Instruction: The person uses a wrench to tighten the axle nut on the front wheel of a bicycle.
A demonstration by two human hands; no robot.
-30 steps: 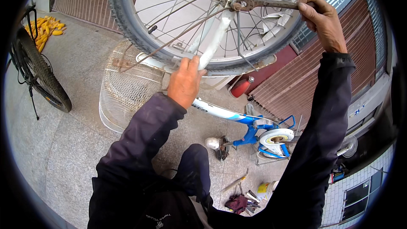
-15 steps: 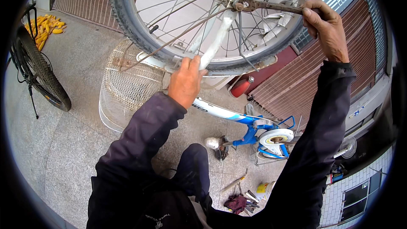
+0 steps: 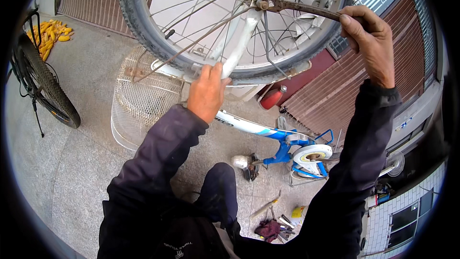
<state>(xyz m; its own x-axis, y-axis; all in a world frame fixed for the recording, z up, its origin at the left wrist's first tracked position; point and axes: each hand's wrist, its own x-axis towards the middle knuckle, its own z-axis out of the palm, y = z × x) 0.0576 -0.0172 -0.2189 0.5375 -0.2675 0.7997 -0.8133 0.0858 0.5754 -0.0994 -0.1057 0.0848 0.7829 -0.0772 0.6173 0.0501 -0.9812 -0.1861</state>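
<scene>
A spoked bicycle wheel (image 3: 143, 29) with a black tyre fills the top of the view. Its axle nut (image 3: 263, 5) sits at the end of a white fork leg (image 3: 242, 41). My left hand (image 3: 207, 93) is wrapped round the lower part of that leg. Between the fingers and thumb of my right hand (image 3: 371, 38) is the handle end of a rusty wrench (image 3: 306, 7). The wrench's other end is at the axle nut. A wire mesh basket (image 3: 143, 100) hangs left of the fork, and the white and blue bicycle frame (image 3: 254, 128) runs below to the right.
Another bicycle (image 3: 40, 76) stands at the far left, near a heap of corn cobs (image 3: 50, 33). A red bottle-shaped flask (image 3: 273, 97) is on the floor behind the frame. Several hand tools (image 3: 285, 228), a dark red cloth (image 3: 267, 230) and a yellow bucket (image 3: 299, 212) lie at the lower right.
The wheel and fork appear slightly further left in view. My right hand and the wrench handle sit a little lower, the wrench still at the nut. My left hand keeps its grip.
</scene>
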